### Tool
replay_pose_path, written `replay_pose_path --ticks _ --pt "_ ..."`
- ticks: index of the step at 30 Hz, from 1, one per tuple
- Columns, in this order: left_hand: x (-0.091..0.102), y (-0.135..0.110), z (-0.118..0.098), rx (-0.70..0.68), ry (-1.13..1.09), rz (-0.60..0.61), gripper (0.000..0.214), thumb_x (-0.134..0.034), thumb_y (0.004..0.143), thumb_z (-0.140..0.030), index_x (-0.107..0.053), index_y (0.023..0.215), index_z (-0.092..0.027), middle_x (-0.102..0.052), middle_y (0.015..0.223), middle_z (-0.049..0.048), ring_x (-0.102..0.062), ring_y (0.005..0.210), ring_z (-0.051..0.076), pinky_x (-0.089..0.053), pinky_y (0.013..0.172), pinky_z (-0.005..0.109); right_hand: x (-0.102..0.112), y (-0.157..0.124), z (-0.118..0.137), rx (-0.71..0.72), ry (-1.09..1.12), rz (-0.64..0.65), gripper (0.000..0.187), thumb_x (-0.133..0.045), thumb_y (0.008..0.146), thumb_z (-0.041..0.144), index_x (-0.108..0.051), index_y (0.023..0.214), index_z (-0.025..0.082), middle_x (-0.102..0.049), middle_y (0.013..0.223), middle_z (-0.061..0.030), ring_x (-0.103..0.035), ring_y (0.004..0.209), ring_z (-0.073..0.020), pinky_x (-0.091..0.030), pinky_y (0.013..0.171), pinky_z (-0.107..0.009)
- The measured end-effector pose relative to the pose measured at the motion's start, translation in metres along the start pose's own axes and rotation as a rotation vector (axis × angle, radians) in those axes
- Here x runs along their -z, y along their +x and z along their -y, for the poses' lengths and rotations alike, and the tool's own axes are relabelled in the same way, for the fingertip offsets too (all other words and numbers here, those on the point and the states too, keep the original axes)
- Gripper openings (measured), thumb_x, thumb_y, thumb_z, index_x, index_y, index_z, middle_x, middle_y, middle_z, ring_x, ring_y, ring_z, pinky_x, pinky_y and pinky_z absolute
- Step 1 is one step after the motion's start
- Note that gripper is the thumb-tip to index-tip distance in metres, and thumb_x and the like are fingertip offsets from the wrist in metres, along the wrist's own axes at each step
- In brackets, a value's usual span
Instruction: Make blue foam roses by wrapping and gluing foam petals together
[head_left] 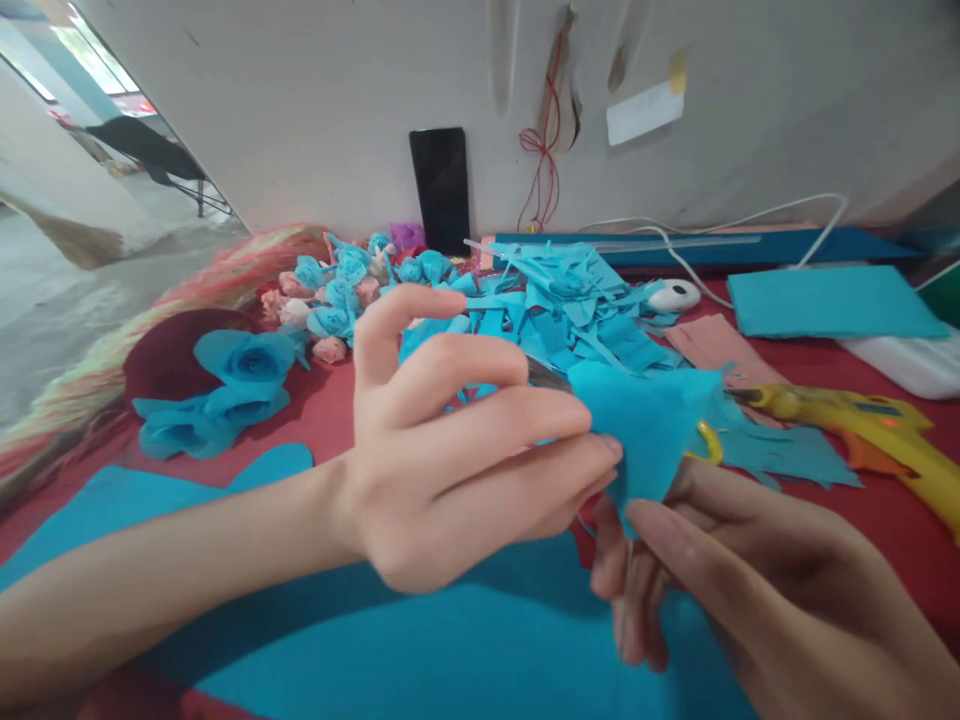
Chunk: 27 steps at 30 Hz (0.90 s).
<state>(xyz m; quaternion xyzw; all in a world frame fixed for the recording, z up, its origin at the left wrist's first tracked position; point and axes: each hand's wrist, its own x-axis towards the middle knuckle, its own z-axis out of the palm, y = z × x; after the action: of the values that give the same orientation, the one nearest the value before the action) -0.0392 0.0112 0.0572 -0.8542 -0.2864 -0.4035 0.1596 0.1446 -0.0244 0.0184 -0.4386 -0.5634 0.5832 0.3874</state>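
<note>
A small piece of blue crepe paper (649, 425) is held up in front of me, wide at the top and narrowing downward. My right hand (750, 560) pinches its lower end between thumb and fingers. From the left, my left hand (457, 440) has its lower fingertips closed against the paper's left edge; its index finger is bent and raised, and its thumb is hidden. A grey metal strip (547, 375) shows behind the left fingers, and a yellow loop (709, 443) behind the paper. I cannot tell whether these belong together. Blue sheets (420, 640) lie beneath both hands.
A yellow glue gun (862, 415) lies at the right, near pink paper strips (724, 345). Blue paper scraps (570, 300) are heaped at the back. Small paper roses (341, 290) and larger blue paper flowers (251, 370) sit left. A phone (441, 190) leans on the wall.
</note>
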Motion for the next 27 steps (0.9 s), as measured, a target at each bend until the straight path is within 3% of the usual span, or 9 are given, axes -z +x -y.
replay_pose_path --ticks 3,12,16,20,25,27 --pt "-0.0047 -0.0019 0.0029 -0.17 0.11 -0.072 0.008 -0.072 0.069 -0.027 -0.066 0.073 -0.025 -0.069 0.068 -0.0081 -0.059 0.068 0.013 -0.041 0.091 0.037 -0.0018 0.0021 0.0 0.001 -0.004 -0.013 0.032 -0.055 0.08 0.051 -0.063 0.057 0.03 -0.059 0.05 -0.0017 -0.059 0.043 -0.0157 -0.051 0.037 -0.021" --pt "-0.0034 0.0006 0.0004 -0.196 0.171 -0.074 0.007 -0.068 0.073 -0.023 -0.067 0.066 -0.024 -0.071 0.067 -0.0104 -0.061 0.063 0.012 -0.045 0.09 0.035 -0.0055 0.0072 0.0 0.046 -0.109 -0.142 0.037 -0.062 0.067 0.06 -0.056 0.05 0.028 -0.045 0.038 -0.0013 -0.053 0.04 -0.0207 -0.04 0.026 -0.026" --pt "-0.0025 0.0002 0.0015 -0.217 0.214 -0.05 0.009 -0.064 0.076 -0.024 -0.067 0.068 -0.027 -0.07 0.068 -0.0129 -0.061 0.066 0.01 -0.047 0.08 0.032 -0.0056 0.0059 -0.002 0.059 -0.138 -0.16 0.037 -0.06 0.068 0.059 -0.055 0.049 0.028 -0.046 0.038 -0.0008 -0.052 0.038 -0.0198 -0.04 0.025 -0.026" --pt "-0.0015 0.0022 0.0032 -0.273 0.227 -0.016 0.007 -0.066 0.073 -0.022 -0.066 0.067 -0.027 -0.07 0.068 -0.0125 -0.059 0.061 0.012 -0.046 0.072 0.035 -0.0022 0.0033 -0.0004 0.063 -0.135 -0.071 0.036 -0.056 0.077 0.051 -0.056 0.051 0.027 -0.053 0.044 0.0004 -0.054 0.037 -0.0151 -0.045 0.03 -0.021" --pt "0.0002 -0.0002 -0.0001 -0.22 0.141 0.056 0.012 -0.061 0.079 -0.021 -0.066 0.069 -0.025 -0.071 0.072 -0.01 -0.059 0.067 0.015 -0.041 0.077 0.038 0.0008 0.0023 0.0022 0.021 -0.069 0.052 0.034 -0.056 0.081 0.044 -0.056 0.053 0.026 -0.055 0.049 0.0029 -0.056 0.041 -0.0117 -0.05 0.037 -0.016" --pt "0.001 -0.0016 -0.003 -0.046 0.01 0.083 0.011 -0.062 0.078 -0.02 -0.066 0.069 -0.026 -0.071 0.071 -0.0101 -0.06 0.07 0.017 -0.038 0.083 0.04 0.0011 0.0021 0.0032 0.011 -0.042 0.087 0.032 -0.057 0.081 0.042 -0.055 0.053 0.026 -0.056 0.05 0.0028 -0.057 0.042 -0.0124 -0.051 0.037 -0.018"
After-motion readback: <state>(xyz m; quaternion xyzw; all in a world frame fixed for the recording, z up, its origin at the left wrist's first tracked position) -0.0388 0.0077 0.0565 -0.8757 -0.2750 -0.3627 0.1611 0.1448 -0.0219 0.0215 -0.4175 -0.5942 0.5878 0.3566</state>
